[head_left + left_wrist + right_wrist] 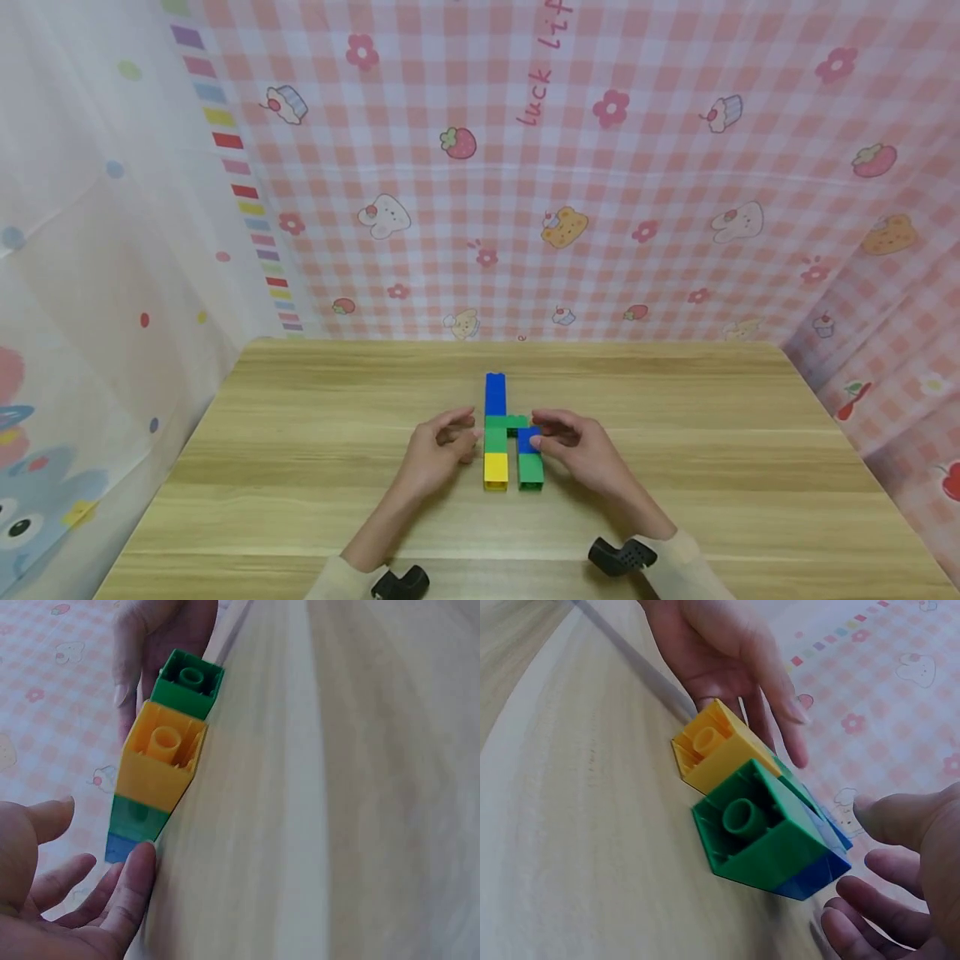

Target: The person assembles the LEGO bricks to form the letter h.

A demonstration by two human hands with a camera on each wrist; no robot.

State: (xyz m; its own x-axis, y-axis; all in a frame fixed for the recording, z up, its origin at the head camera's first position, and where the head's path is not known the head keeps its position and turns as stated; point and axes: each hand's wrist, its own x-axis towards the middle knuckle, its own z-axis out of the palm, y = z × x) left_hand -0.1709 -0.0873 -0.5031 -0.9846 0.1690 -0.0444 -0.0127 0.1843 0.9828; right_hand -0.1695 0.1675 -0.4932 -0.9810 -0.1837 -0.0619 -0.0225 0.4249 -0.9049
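A flat h-shaped build of toy building bricks lies on the wooden table. Its long column runs from a blue brick (pixel 495 393) through a green brick (pixel 495 438) to a yellow brick (pixel 496 468). A short green piece (pixel 516 422) bridges to a second leg, made of a blue brick (pixel 526 439) and a green brick (pixel 776 855). The hollow undersides of the leg ends face the wearer. My left hand (pixel 437 452) rests beside the long column, fingers loosely bent around nothing. On the other side, my right hand (pixel 583 452) has thumb and fingers spread, apart from the bricks in the right wrist view.
The wooden table (pixel 300 467) stretches out around the bricks. Behind it hangs a pink checked cloth (pixel 525 192) with printed fruit and animals, and a white dotted cloth (pixel 90 275) hangs at the left. Both wrists carry black camera mounts (pixel 622 556).
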